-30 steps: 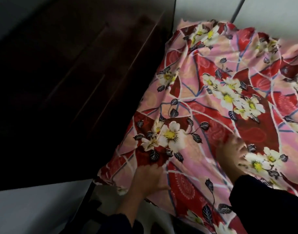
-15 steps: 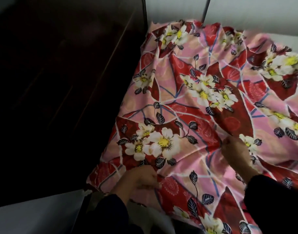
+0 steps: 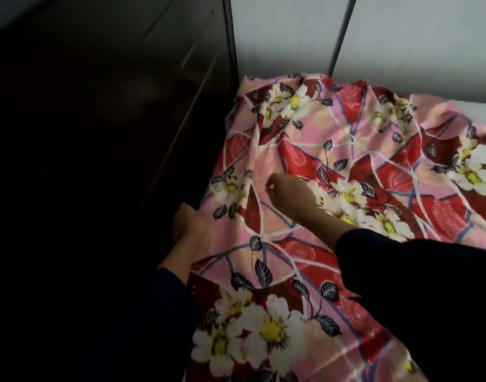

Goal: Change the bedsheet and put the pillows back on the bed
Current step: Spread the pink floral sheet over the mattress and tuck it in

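A pink and red bedsheet (image 3: 354,150) with white flowers and dark leaves lies wrinkled over the bed, bunched near the far corner. My left hand (image 3: 188,223) is closed on the sheet's left edge where it meets the dark cabinet. My right hand (image 3: 287,190) rests on top of the sheet a little farther in, fingers curled and pinching the fabric. Both arms wear dark sleeves. No pillows are in view.
A tall dark wooden cabinet (image 3: 104,119) stands tight against the bed's left side. A pale wall (image 3: 291,34) with a vertical seam runs behind the bed. A strip of white mattress (image 3: 473,102) shows at the far right.
The view has moved farther along the bed toward the wall. My left hand has shifted from the sheet's near corner up along its left edge; my right hand has moved left and forward.
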